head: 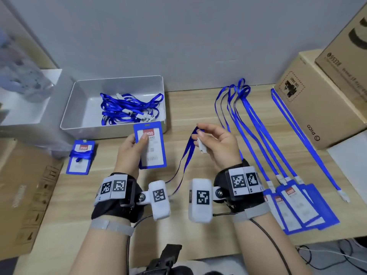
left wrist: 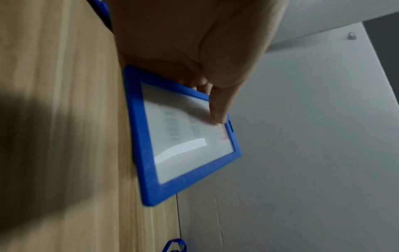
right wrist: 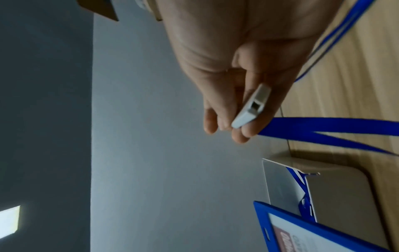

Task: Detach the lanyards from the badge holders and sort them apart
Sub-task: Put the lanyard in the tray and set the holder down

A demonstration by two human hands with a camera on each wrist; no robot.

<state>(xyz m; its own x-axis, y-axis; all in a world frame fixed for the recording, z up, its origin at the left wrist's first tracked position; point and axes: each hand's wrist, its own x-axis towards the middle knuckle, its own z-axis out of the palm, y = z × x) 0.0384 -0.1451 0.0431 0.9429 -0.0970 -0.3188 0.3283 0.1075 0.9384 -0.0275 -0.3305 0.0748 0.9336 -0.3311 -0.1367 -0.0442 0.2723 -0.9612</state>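
While the left hand (head: 131, 147) grips a blue badge holder (head: 151, 145) above the wooden desk (head: 198, 108), thumb pressed on its clear front and fingers behind it, the right hand (head: 218, 145) pinches the white clip (head: 201, 144) of a blue lanyard (head: 185, 155) between thumb and fingers. This clip hangs apart from the held badge holder, whose slot at the top edge carries nothing. From the right hand the lanyard falls in two strands toward the desk and runs on between the two wrists. In the left wrist view the thumb (left wrist: 218, 109) lies on the card window near the slot; in the right wrist view the clip (right wrist: 251, 109) rests along the fingertips (right wrist: 241, 134) with the strap (right wrist: 323, 126) leading away to the side. Behind the left hand stands a white tray (head: 79, 108) holding a tangle of loose blue lanyards (head: 129, 108) with their clips. Left of the held badge holder, a second badge holder (head: 80, 157) lies flat on the desk with its lanyard wound round it. On the right side of the desk several badge holders (head: 301, 207) lie overlapping near the front edge, their lanyards (head: 248, 120) stretched out toward the wall and attached at the clips. Further right, one lone lanyard (head: 297, 132) lies straight beside a cardboard box (head: 317, 108); another box (head: 25, 195) sits at the left edge.
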